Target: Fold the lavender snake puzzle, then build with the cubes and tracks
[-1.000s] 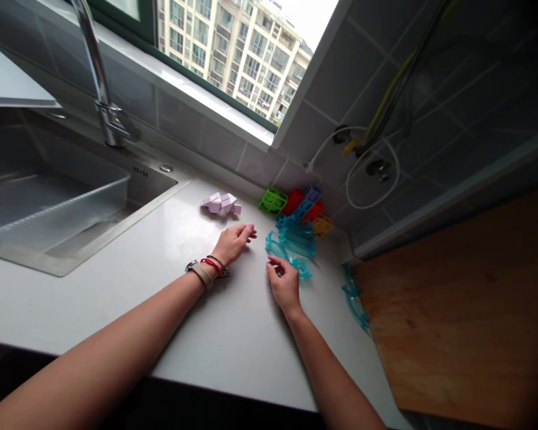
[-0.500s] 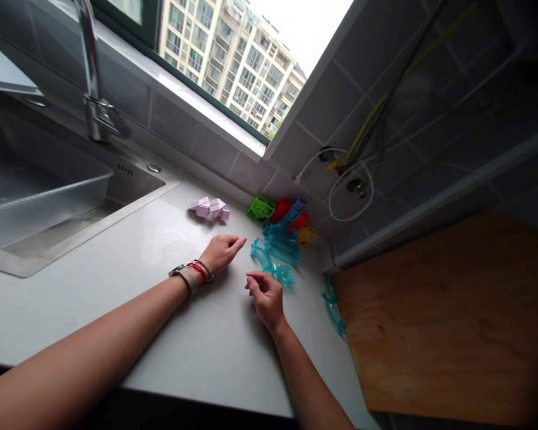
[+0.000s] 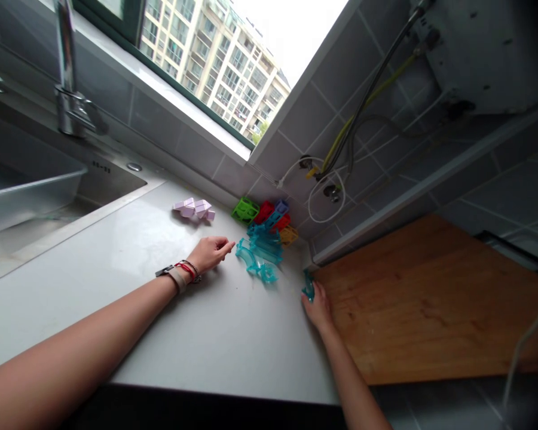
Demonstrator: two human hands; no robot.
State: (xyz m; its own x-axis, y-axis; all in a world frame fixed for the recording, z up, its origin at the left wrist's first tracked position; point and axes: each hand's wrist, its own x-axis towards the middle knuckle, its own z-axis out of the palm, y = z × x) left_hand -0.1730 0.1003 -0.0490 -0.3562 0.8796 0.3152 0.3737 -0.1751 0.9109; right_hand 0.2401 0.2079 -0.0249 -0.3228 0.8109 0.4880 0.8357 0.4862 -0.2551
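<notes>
My left hand (image 3: 210,252) rests on the white countertop (image 3: 224,334), its loosely bent fingers pointing at a translucent teal plastic track-like piece (image 3: 247,255). I see nothing held in it. At the counter's right edge, my right hand (image 3: 318,306) has thumb and fingers around another teal plastic piece (image 3: 308,286), beside the wooden board. The lower part of that piece is hidden by the hand. Behind the left hand lies a pale pink folded-looking block object (image 3: 194,208). More teal parts (image 3: 265,236) lie heaped against a green plastic piece (image 3: 245,210) and red pieces (image 3: 266,211).
To the left is a steel sink (image 3: 116,197) holding a clear plastic tub (image 3: 36,188), with a chrome faucet (image 3: 69,107) behind. A large wooden board (image 3: 421,304) borders the counter on the right. Cables (image 3: 354,119) hang along the tiled wall near a window.
My right hand has moved right, from beside the teal heap to the teal piece at the board, and closed around it. My left hand stays near the heap. The view has turned right.
</notes>
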